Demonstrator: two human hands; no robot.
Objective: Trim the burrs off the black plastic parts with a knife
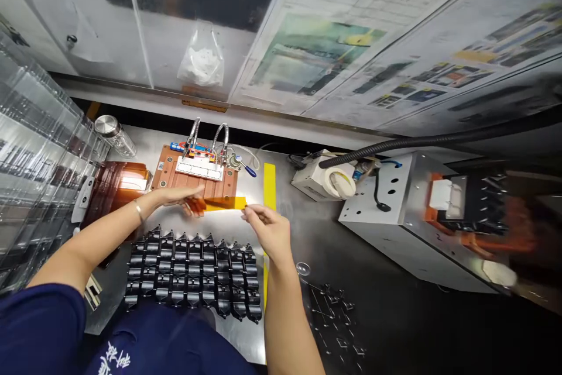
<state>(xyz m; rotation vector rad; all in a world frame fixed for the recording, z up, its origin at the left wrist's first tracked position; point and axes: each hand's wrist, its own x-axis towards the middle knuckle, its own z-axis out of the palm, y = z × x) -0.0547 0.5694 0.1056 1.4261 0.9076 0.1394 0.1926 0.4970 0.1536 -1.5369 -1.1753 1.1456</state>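
Note:
A thin, see-through amber film strip stretches between my two hands, in front of a fixture. My right hand pinches its right end between thumb and fingertips. At the other end, my left hand has the film between its thumb and fingers, which are partly hidden by the amber sheet. Just behind is a copper-brown fixture plate with a white perforated bar and two bent metal hoses above it. Rows of black ribbed plastic parts lie close in front of my hands.
Left of the fixture are a stack of amber sheets and a lidded glass bottle. Yellow tape marks the table to the right. Beyond stand a small white device and a grey metal box. Black parts lie at lower right.

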